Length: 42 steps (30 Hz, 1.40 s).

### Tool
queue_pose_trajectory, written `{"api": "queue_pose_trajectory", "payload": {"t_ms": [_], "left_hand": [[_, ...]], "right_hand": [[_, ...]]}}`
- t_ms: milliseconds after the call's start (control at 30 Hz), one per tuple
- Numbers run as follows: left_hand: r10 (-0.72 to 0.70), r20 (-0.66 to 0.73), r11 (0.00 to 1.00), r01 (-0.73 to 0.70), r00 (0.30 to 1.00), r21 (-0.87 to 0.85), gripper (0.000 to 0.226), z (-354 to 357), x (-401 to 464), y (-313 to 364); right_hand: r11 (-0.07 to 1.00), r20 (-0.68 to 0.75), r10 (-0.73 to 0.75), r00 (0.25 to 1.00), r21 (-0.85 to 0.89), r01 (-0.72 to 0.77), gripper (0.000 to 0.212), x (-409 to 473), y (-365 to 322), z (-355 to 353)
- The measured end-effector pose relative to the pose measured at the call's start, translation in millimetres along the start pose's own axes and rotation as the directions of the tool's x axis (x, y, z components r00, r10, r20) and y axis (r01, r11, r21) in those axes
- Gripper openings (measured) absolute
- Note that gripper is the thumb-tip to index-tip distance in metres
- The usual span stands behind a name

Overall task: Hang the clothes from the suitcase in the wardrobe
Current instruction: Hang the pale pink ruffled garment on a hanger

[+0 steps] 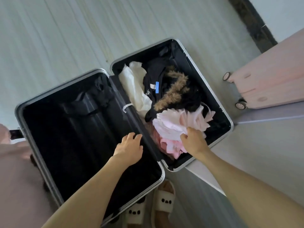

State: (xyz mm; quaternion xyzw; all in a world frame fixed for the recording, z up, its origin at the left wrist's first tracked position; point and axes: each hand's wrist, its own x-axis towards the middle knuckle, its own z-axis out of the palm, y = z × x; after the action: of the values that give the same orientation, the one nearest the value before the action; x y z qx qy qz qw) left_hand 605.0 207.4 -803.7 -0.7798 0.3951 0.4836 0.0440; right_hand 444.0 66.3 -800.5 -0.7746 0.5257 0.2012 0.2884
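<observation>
Floorboards [57, 38], pale and bare, carry a suitcase [229, 127] spread fully open like a book, so that both halves lie flat and everything inside can be reached from above. Its left half [74, 137] holds no clothes that can be seen, only dark lining and slack straps, while the right half is heaped with loose clothes that are not folded, which is why they must be lifted out one at a time. A second, pink suitcase [266, 79] stands off to the right on its wheels, well apart from the work; no wardrobe shows in this view. Among the heap, a black garment with a brown fur trim [172, 91] lies across the middle, a white garment [134, 86] is bunched against the central divider, and a pale pink and white garment [181, 124] sits nearest the person, on top of a deeper pink piece [171, 145]. The right hand [194, 139] has its fingers curled into the pale pink and white garment, gripping a fold of it, apparently to pull it clear as the first item to hang. The left hand [130, 148] rests with relaxed, fairly straight fingers on the divider [125, 96] between the halves, probably to steady the case, and holds nothing. Below, two slippers [162, 198] with small dark face marks stand just beside the case's near edge.
</observation>
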Motion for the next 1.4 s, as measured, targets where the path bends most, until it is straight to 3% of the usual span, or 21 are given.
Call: {"api": "queue_pose_trajectory", "payload": {"t_ms": [133,333,467,567,667,733,833,1000,1167,1233,1300,1400], "left_hand": [[0.043,-0.115,0.993,-0.055,0.992,-0.103,0.050,-60.7,-59.4,24.7],[0.159,-0.289,0.955,-0.221,0.944,-0.198,0.048,-148.1,-166.8,64.4],[0.182,-0.422,0.915,-0.311,0.888,-0.257,0.047,-194.9,-229.0,86.3],[0.100,-0.604,0.845,-0.388,0.791,-0.367,0.029,-226.5,-291.5,102.7],[-0.034,-0.719,0.765,-0.444,0.695,-0.465,0.021,-241.6,-339.9,106.8],[-0.050,-0.713,0.769,-0.429,0.700,-0.474,0.019,-244.2,-359.4,104.6],[0.066,-0.645,0.828,-0.402,0.762,-0.390,0.024,-238.2,-384.2,104.8],[0.366,-0.482,0.883,-0.461,0.796,-0.091,0.050,-194.3,-424.6,124.6],[0.615,-0.160,0.786,-0.616,0.772,0.054,0.071,-122.0,-456.6,174.0],[0.616,-0.050,0.787,-0.609,0.787,0.098,0.060,-89.8,-473.2,205.2],[0.594,-0.029,0.799,-0.587,0.804,0.131,0.042,-66.2,-488.8,232.9],[0.659,-0.127,0.752,-0.640,0.742,0.158,0.030,-34.3,-502.8,284.4]], "right_hand": [[0.995,-0.185,0.010,0.983,0.099,0.009,0.015,-46.9,-41.2,-69.7],[0.981,-0.440,-0.130,0.888,0.076,0.181,0.017,-138.3,-93.6,-163.7],[0.918,-0.553,-0.198,0.809,0.184,0.351,0.021,-197.1,-129.8,-216.2],[0.830,-0.618,-0.335,0.711,0.163,0.533,0.015,-256.5,-148.4,-256.3],[0.730,-0.601,-0.512,0.613,0.072,0.680,0.033,-307.9,-157.1,-280.5],[0.690,-0.531,-0.603,0.595,0.028,0.723,0.030,-335.5,-156.1,-289.9],[0.631,-0.413,-0.732,0.542,-0.110,0.768,0.028,-374.4,-146.3,-295.9],[0.585,-0.211,-0.810,0.547,-0.240,0.775,0.033,-438.0,-102.2,-296.4],[0.583,-0.167,-0.806,0.568,-0.390,0.713,0.045,-504.1,-23.2,-298.0],[0.604,-0.150,-0.776,0.612,-0.454,0.655,0.049,-530.5,15.0,-299.5],[0.681,-0.212,-0.712,0.670,-0.441,0.584,0.056,-547.5,48.6,-300.3],[0.887,-0.293,-0.461,0.837,-0.141,0.440,0.037,-575.5,110.0,-310.8]]}}
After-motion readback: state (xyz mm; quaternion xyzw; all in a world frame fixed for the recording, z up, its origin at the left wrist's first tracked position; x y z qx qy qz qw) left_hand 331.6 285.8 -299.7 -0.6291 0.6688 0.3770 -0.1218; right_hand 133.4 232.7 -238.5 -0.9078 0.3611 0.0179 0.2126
